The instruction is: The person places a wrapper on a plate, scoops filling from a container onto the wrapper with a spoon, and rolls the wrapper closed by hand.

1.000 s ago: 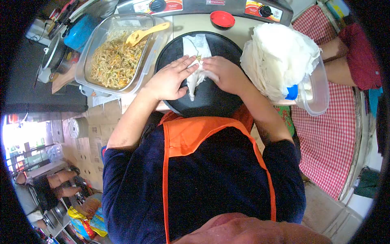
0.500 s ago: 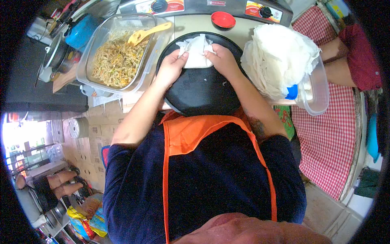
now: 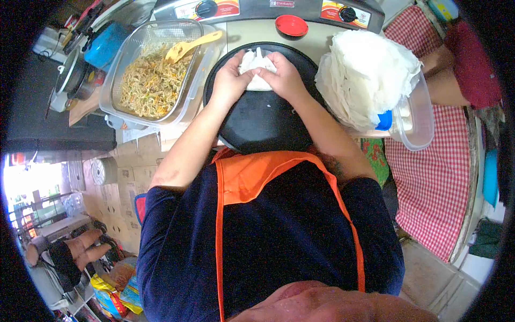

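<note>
A white spring roll wrapper (image 3: 260,83), partly folded, lies toward the far side of a round black tray (image 3: 263,126). On its left side my left hand (image 3: 232,80) grips the sheet, thumb pointing inward. My right hand (image 3: 282,79) pinches it from the other side, and the two thumbs nearly meet over the middle. The fingers cover much of the wrapper, and any filling inside is hidden. A few small white scraps dot the tray nearer to me.
Left of the tray, a clear plastic container (image 3: 189,99) holds a basket of shredded vegetable filling (image 3: 153,88) and a yellow spoon (image 3: 201,43). To the right is a stack of wrappers (image 3: 370,75). Beyond stand a red bowl (image 3: 291,25) and a stove (image 3: 252,8). Another person's arm (image 3: 442,80) is at right.
Both hands have drawn closer together over the wrapper, thumbs now near its middle. The wrapper looks narrower and more bunched between them.
</note>
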`<state>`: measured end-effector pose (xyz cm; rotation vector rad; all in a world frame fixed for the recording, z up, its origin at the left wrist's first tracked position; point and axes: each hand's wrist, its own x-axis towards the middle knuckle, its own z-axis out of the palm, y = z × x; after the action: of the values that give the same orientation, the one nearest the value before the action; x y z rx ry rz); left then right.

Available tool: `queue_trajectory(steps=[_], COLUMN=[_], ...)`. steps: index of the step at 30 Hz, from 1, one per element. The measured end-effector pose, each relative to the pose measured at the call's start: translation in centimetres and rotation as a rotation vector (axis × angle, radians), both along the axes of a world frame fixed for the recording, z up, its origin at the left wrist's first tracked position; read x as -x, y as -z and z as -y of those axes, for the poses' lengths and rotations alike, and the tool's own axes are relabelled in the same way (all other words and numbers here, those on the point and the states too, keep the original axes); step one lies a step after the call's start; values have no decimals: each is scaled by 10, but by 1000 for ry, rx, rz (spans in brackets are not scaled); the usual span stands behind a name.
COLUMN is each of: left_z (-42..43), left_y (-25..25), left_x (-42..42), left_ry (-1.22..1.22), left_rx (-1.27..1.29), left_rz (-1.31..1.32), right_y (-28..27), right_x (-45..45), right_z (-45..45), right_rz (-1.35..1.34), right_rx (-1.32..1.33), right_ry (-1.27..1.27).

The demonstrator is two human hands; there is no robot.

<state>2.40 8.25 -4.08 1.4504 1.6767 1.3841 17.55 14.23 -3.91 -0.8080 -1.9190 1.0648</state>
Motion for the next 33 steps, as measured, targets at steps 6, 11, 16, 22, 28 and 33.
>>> queue_trajectory(steps=[6, 11, 16, 22, 28, 33], left_z=[15, 40, 40, 41, 38, 37], left_y=[-1, -20, -21, -22, -18, -28], left_x=[3, 8, 8, 6, 3, 5], left_ry=[-89, 198, 246, 258, 282, 359], left_rx=[-46, -274, -198, -226, -301, -187], left_rz=[181, -455, -425, -508, -525, -591], right_y=[-7, -18, -15, -20, -16, -6], right_x=[2, 7, 1, -36, -28, -24], right_z=[-25, -25, -3, 24, 37, 15], right_rz=[360, 531, 417, 204, 265, 272], right_rx=[126, 129, -250, 52, -248, -115], right_ry=[-94, -79, 229, 258, 170, 30])
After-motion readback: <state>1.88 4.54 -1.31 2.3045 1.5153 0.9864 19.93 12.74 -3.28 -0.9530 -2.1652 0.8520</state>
